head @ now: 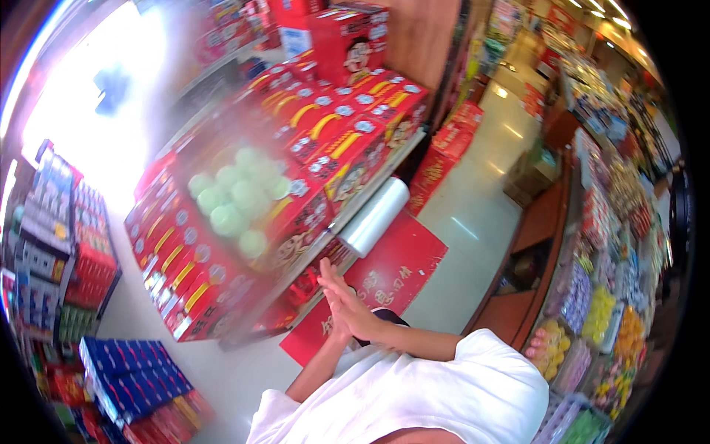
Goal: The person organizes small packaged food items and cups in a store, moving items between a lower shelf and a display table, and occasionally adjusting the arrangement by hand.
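Observation:
My left hand (pixel 336 319) and my right hand (pixel 355 311) are pressed together, palm to palm, in front of my white shirt. Their fingers look straight and point toward the stacked cartons. I see no object between them, though the space between the palms is hidden. Just beyond the fingertips, a roll of clear plastic bags or film (pixel 377 216) hangs at the edge of the display. Red printed cartons (pixel 344 130) are stacked on this display. A blurred cluster of pale green round shapes (pixel 238 191) appears over the cartons; what they are is unclear.
A red mat (pixel 410 255) with writing lies on the floor below. Blue cartons (pixel 136 372) stand at lower left, near other stacked boxes (pixel 47 244). On the right, a long counter holds packaged sweets (pixel 599 311). A cardboard box (pixel 532 172) stands by the aisle.

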The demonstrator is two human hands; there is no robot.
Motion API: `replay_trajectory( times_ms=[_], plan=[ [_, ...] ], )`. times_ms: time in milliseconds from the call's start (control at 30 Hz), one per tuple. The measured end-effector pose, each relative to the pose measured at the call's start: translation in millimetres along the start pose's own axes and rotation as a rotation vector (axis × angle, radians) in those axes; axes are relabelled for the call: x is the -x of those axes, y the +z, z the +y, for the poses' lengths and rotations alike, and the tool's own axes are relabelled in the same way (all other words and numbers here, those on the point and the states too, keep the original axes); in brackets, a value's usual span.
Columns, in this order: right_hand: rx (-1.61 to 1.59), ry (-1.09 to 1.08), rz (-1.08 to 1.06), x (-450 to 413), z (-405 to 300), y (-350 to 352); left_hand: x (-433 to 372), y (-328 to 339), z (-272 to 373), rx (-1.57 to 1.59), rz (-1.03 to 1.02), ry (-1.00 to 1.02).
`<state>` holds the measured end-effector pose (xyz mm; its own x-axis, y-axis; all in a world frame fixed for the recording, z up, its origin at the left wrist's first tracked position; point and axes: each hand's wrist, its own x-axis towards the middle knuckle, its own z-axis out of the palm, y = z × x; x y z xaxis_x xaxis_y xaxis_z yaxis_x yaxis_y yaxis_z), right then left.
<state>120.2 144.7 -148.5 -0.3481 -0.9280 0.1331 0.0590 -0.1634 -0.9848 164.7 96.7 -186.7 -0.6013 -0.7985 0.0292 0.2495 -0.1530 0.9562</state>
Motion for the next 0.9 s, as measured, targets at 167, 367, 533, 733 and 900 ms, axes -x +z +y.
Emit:
replay_trajectory(
  times_ms=[167,367,533,733,900],
  plan=[
    [0.039,-0.106,-0.242,-79.0,-1.4,11.4,2.5,-51.2,11.6,0.117,0.02,-0.075],
    [0.06,-0.128,-0.147,-152.6,29.0,27.6,-66.2,-81.1,108.9,-1.256,0.205,0.308],
    [0.493,-0.186,-0.066,-174.7,42.0,40.4,-108.8,-119.4,101.9,-1.598,0.477,0.41],
    [0.601,-0.138,-0.02,-179.5,49.2,45.2,-113.4,-124.5,99.1,-1.761,0.376,0.426],
    [0.465,-0.097,0.008,-176.7,57.8,42.9,-110.0,-133.9,93.7,-1.66,0.315,0.555]
  ],
)
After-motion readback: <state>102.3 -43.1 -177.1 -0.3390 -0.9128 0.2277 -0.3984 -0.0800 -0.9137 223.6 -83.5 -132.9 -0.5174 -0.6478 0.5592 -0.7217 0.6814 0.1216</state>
